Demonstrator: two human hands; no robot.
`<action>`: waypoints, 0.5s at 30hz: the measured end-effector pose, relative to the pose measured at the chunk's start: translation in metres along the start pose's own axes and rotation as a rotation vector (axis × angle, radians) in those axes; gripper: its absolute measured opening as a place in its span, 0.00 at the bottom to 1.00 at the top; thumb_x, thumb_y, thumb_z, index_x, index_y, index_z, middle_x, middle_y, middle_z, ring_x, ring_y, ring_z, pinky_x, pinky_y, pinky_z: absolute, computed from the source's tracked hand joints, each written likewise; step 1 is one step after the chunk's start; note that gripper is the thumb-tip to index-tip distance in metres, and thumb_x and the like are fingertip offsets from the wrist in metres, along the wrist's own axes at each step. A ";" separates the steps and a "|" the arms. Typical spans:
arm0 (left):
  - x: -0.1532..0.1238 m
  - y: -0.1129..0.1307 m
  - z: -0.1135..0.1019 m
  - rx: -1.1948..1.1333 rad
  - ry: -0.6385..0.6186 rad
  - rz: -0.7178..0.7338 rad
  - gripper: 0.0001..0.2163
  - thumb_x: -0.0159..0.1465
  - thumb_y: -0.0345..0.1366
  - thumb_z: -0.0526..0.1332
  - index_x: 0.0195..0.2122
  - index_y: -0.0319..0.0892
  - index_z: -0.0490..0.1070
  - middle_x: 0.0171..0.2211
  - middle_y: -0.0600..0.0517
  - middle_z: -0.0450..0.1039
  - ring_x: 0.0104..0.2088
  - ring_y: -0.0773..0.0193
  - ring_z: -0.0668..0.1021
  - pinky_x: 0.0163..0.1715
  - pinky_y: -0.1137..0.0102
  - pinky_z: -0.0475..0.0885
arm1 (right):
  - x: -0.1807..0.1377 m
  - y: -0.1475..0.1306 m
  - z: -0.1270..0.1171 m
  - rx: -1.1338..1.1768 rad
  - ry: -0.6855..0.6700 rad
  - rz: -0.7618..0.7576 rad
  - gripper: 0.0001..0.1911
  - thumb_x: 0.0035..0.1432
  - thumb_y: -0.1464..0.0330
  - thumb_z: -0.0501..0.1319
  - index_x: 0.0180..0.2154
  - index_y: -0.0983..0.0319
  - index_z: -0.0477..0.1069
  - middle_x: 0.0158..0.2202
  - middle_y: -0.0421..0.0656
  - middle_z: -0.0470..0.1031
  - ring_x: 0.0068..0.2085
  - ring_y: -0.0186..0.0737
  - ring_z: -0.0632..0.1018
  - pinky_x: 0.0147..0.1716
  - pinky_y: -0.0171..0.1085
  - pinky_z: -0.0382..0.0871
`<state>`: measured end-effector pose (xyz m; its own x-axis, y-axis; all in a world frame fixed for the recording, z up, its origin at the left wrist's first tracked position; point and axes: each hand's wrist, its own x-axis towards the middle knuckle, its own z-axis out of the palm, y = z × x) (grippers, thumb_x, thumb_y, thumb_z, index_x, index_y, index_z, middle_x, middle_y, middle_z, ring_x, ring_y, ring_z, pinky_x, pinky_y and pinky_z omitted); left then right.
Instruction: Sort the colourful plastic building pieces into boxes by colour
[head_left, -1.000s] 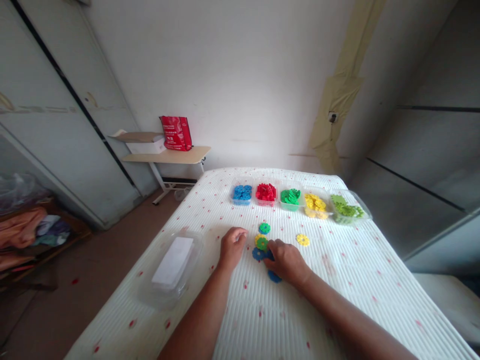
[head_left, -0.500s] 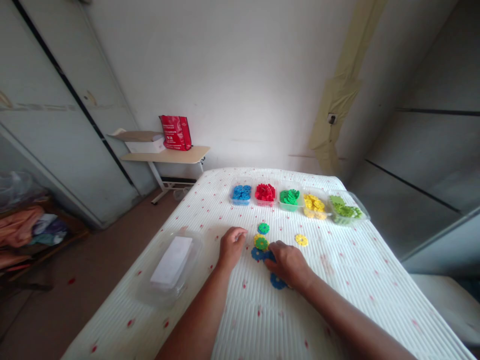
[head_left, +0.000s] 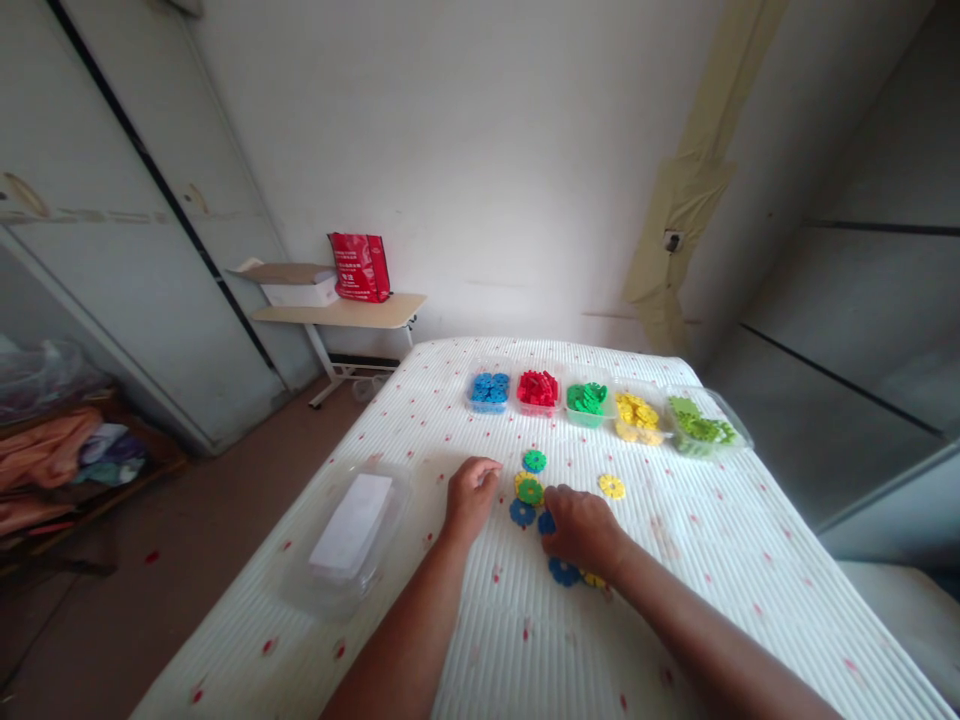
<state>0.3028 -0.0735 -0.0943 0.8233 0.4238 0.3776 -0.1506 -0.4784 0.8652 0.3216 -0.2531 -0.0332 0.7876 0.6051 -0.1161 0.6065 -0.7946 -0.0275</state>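
Note:
My right hand (head_left: 586,530) is closed on a blue notched disc (head_left: 547,522), whose left part shows beside the fingertips. Left of it lies another blue disc (head_left: 523,512), just below a green disc (head_left: 530,491) that overlaps a yellow one (head_left: 520,480). Farther back is a second green disc (head_left: 535,460) with blue showing under its edge. Below my right hand are a blue disc (head_left: 564,571) and a partly covered yellow disc (head_left: 593,580). My left hand (head_left: 471,492) rests left of the discs, fingers curled together, with nothing visible in them.
Clear tubs hold blue (head_left: 490,392), red (head_left: 538,392), green (head_left: 588,400), yellow (head_left: 638,415) and light-green pieces (head_left: 699,422) along the back. A loose yellow disc (head_left: 612,486) lies right of my hands. A clear lid or tray with a white card (head_left: 351,522) is at left.
The view has shifted slightly. My right hand and its blue disc have drawn a little toward me, opening a small gap from the neighbouring blue disc. My left hand stays put.

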 end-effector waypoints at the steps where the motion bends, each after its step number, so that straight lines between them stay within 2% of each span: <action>1: 0.000 0.000 0.000 0.001 0.001 -0.002 0.08 0.55 0.30 0.55 0.30 0.41 0.74 0.31 0.51 0.75 0.35 0.65 0.75 0.38 0.71 0.69 | 0.001 0.000 -0.001 -0.003 -0.011 -0.005 0.17 0.44 0.69 0.58 0.40 0.62 0.69 0.38 0.50 0.75 0.36 0.46 0.77 0.29 0.36 0.63; 6: 0.001 0.002 -0.001 -0.019 0.006 -0.030 0.08 0.56 0.30 0.55 0.30 0.40 0.74 0.32 0.50 0.76 0.35 0.64 0.76 0.38 0.70 0.69 | 0.006 0.003 -0.009 -0.003 -0.051 -0.059 0.14 0.45 0.69 0.58 0.37 0.63 0.71 0.37 0.51 0.75 0.36 0.48 0.77 0.30 0.37 0.63; 9: 0.001 0.004 -0.001 -0.044 0.034 -0.084 0.08 0.56 0.31 0.55 0.31 0.40 0.74 0.32 0.50 0.76 0.35 0.64 0.76 0.38 0.70 0.69 | 0.018 0.005 -0.022 0.005 0.013 -0.075 0.13 0.46 0.68 0.57 0.37 0.63 0.71 0.37 0.49 0.74 0.35 0.47 0.76 0.29 0.37 0.62; 12: 0.001 0.003 0.000 -0.077 0.070 -0.132 0.08 0.56 0.32 0.55 0.31 0.39 0.74 0.32 0.49 0.77 0.34 0.64 0.76 0.39 0.70 0.70 | 0.045 0.002 -0.046 -0.009 0.131 -0.081 0.14 0.48 0.68 0.57 0.39 0.63 0.70 0.38 0.49 0.72 0.35 0.44 0.76 0.29 0.36 0.63; 15: 0.002 0.001 0.000 -0.103 0.096 -0.161 0.09 0.56 0.33 0.55 0.32 0.39 0.74 0.32 0.49 0.77 0.35 0.63 0.77 0.39 0.69 0.70 | 0.086 -0.007 -0.075 -0.010 0.229 -0.086 0.16 0.50 0.68 0.57 0.42 0.64 0.68 0.41 0.50 0.70 0.38 0.44 0.75 0.32 0.36 0.64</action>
<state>0.3038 -0.0731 -0.0925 0.7863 0.5616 0.2574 -0.0810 -0.3194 0.9442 0.3936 -0.1915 0.0316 0.7368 0.6663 0.1144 0.6722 -0.7402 -0.0179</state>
